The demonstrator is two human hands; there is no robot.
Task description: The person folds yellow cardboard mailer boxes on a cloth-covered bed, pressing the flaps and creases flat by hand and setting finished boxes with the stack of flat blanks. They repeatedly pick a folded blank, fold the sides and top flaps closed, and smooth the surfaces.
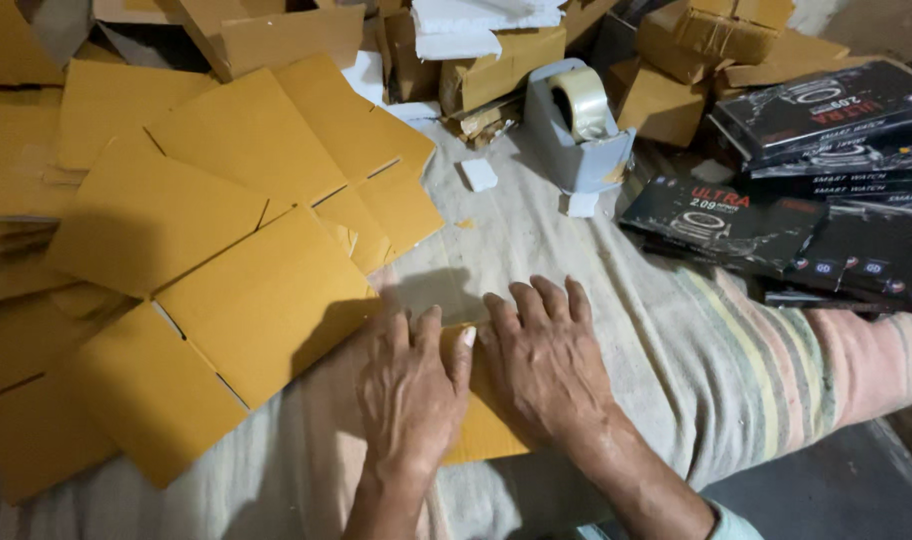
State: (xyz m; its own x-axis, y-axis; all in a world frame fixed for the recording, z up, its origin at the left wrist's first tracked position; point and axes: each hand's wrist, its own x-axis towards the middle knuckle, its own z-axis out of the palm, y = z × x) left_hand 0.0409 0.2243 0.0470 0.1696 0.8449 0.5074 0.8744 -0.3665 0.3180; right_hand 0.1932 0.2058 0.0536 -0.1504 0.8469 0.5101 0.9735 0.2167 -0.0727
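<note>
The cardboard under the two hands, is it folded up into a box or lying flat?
Flat. The cardboard lies flat on the cloth, with the left hand and right hand pressing palm-down on it; no walls stand up.

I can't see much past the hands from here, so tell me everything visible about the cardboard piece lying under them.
The cardboard piece is flat, yellow-brown and mostly hidden. It lies on the pale cloth, beside the spread of flat carton blanks. The left hand and right hand press palm-down on it, side by side, fingers forward. A corner shows below the right wrist and a strip between the hands. Whether it is folded cannot be told.
</note>
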